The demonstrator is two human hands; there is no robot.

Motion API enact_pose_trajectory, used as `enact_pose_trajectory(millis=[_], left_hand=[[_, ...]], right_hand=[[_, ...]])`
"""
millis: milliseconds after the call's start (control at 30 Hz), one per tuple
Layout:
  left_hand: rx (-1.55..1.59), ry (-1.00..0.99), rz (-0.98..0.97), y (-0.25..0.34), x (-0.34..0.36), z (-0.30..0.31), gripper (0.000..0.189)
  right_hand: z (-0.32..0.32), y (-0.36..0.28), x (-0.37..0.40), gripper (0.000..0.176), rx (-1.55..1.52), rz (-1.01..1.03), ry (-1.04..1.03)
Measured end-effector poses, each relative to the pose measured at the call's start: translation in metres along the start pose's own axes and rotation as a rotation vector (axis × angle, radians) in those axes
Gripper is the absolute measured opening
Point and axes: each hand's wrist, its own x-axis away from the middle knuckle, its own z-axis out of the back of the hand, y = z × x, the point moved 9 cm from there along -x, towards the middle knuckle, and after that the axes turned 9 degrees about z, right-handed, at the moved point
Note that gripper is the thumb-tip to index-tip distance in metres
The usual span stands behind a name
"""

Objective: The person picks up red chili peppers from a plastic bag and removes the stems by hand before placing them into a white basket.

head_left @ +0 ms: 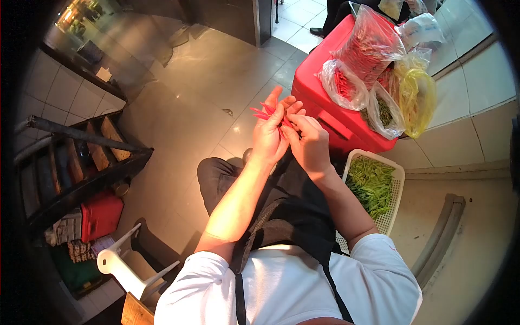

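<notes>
Several red chili peppers (262, 113) lie across my left hand (266, 132), with their tips sticking out past its thumb side. My left thumb presses down on them while the other fingers stretch outward. Against that palm, my right hand (310, 142) has its fingers bent in a pinch at the chilies' other ends. Exactly what sits between those right fingertips is mostly hidden. Both hands are raised over my lap, above a dark apron (287, 216).
To the right, a red cooler box (314, 76) carries a bag of red chilies (365, 51), a smaller chili bag (342, 84) and a yellow bag (421, 103). Below it stands a white basket (399, 173) of green peppers (371, 187). At left are stairs (81, 162) and a white chair (122, 271).
</notes>
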Motion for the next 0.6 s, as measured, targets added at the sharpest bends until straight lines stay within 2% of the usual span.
enact_pose_trajectory(millis=[200, 333, 533, 600], left_hand=[[0.139, -0.042, -0.002, -0.004, -0.004, 0.008, 0.043], [0.198, -0.013, -0.004, -0.007, -0.007, 0.014, 0.046], [0.226, 0.017, -0.016, -0.005, -0.010, 0.022, 0.039], [0.186, 0.127, 0.037, -0.006, -0.008, 0.031, 0.034]], right_hand=[[-0.002, 0.002, 0.001, 0.015, 0.049, 0.005, 0.053], [0.001, 0.009, 0.003, 0.012, 0.000, -0.091, 0.103], [0.006, 0.018, 0.009, 0.010, -0.049, -0.198, 0.151], [0.008, 0.027, 0.014, 0.010, -0.123, -0.292, 0.195]])
